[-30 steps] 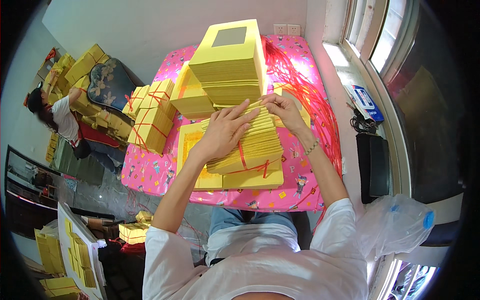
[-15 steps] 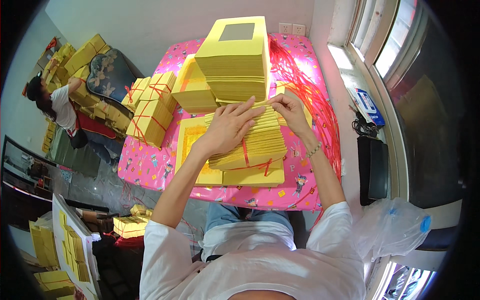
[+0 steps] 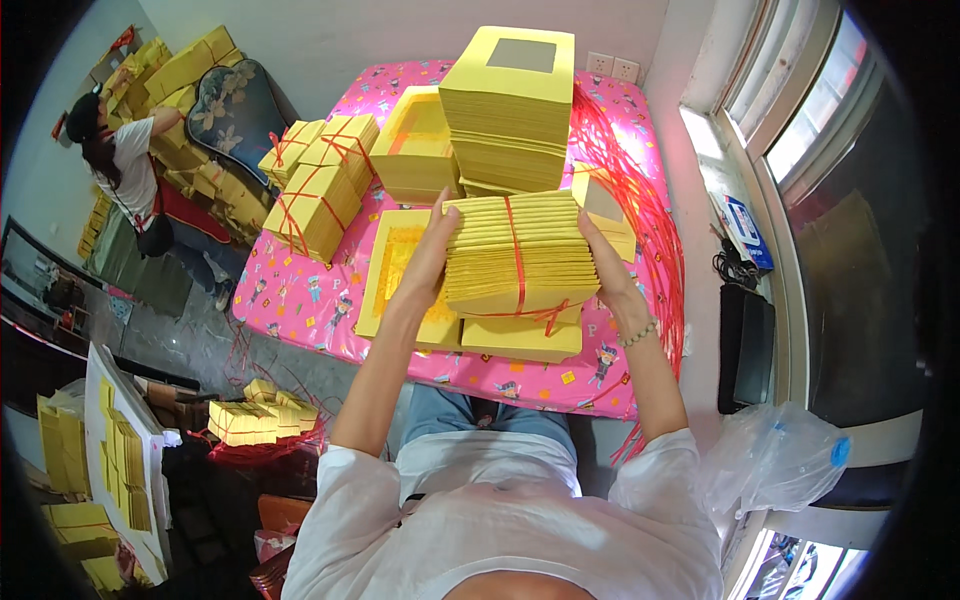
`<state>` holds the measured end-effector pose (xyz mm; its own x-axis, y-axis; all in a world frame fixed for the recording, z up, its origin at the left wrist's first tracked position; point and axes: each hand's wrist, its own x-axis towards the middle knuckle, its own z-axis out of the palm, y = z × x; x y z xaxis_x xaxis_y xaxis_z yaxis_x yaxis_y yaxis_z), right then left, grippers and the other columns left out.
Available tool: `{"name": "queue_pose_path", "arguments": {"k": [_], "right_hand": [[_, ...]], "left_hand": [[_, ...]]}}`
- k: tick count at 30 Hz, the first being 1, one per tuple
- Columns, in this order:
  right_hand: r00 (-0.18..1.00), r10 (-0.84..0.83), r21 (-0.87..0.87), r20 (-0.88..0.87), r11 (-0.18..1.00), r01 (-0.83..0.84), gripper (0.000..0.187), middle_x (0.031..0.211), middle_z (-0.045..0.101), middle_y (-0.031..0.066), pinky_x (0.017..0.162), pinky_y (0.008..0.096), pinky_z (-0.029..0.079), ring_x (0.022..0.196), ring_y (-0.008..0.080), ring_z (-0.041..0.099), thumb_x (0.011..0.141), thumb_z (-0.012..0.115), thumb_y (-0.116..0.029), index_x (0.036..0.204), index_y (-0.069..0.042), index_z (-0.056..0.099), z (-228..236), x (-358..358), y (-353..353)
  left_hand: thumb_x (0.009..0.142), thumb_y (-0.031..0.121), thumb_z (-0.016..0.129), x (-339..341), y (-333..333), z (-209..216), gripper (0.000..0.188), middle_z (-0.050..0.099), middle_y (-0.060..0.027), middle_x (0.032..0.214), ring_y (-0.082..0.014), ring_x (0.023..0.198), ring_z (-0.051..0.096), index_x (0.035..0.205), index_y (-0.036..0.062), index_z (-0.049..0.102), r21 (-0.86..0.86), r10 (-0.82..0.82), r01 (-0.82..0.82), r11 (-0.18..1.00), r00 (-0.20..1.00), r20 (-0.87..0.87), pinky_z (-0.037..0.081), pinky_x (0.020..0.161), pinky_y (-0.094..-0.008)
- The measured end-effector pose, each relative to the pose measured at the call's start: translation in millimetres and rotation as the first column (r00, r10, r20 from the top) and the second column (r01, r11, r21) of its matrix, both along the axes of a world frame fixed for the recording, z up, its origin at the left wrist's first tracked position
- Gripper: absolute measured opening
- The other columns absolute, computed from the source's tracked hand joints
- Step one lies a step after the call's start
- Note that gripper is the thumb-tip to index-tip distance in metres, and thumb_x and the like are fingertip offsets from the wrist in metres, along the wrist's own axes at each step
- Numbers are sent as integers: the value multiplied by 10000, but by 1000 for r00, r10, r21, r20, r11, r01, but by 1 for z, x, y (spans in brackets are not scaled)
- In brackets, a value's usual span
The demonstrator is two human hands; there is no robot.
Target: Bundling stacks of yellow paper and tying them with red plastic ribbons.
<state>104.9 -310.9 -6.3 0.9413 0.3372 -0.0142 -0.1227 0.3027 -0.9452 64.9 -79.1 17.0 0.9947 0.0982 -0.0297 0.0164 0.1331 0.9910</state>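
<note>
Yellow paper bundle (image 3: 520, 255), bound with a red string crossing its top and front, sits lifted between both hands above the pink table (image 3: 300, 300). Left hand (image 3: 432, 250) presses flat against the bundle's left end, fingers stretched up its side; right hand (image 3: 603, 262) clamps the right end the same way, so the bundle is squeezed between open palms. Under it lies a flat yellow stack (image 3: 520, 338); behind stands a tall stack (image 3: 510, 110). Tied bundles (image 3: 315, 195) rest to the left, red strings (image 3: 640, 200) to the right
</note>
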Motion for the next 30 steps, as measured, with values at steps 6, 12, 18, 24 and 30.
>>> {"name": "queue_pose_path", "arguments": {"k": [6, 12, 18, 24, 30], "right_hand": [[989, 44, -2, -142, 999, -45, 587, 1357, 430, 86, 1016, 297, 345, 1216, 173, 429, 965, 385, -447, 1396, -53, 332, 16, -9, 3], [997, 16, -7, 76, 1000, -16, 635, 1390, 391, 104, 1051, 304, 296, 1253, 196, 392, 960, 364, -479, 1416, -46, 276, 18, -18, -6], [927, -80, -152, 366, 978, 144, 647, 1392, 373, 135, 1084, 332, 246, 1286, 228, 349, 930, 496, -383, 1406, -10, 266, -43, -54, -29], [902, -26, -376, 430, 904, 205, 502, 1229, 516, 123, 1005, 333, 344, 1109, 197, 498, 859, 627, -115, 1291, 23, 411, -34, -59, -21], [975, -87, -316, 206, 937, 150, 479, 1148, 576, 91, 952, 289, 399, 1054, 153, 545, 951, 473, -367, 1240, 14, 479, 20, -39, -34]], "left_hand": [[968, 352, 352, 11, 2, -14, 588, 297, -138, 1433, -226, 1310, 305, 1458, 106, 139, -117, -129, 130, 985, 992, 11, 241, 1068, -341], [979, 441, 301, 0, -1, -15, 601, 281, -98, 1459, -224, 1339, 267, 1460, 109, 163, -340, -141, 133, 931, 990, 0, 229, 1076, -344], [956, 562, 200, -12, 15, -61, 694, 217, -97, 1492, -223, 1383, 170, 1456, 80, 179, -109, -181, 212, 971, 953, 242, 120, 1118, -370], [972, 521, 176, -7, 9, -46, 688, 261, -155, 1465, -256, 1370, 201, 1439, 17, 196, 254, -109, 39, 966, 957, 269, 141, 1114, -341], [941, 597, 173, -11, 31, 4, 761, 481, -131, 1285, -214, 1090, 463, 1373, 4, 374, 287, -166, 118, 951, 975, 147, 296, 1008, -329]]}}
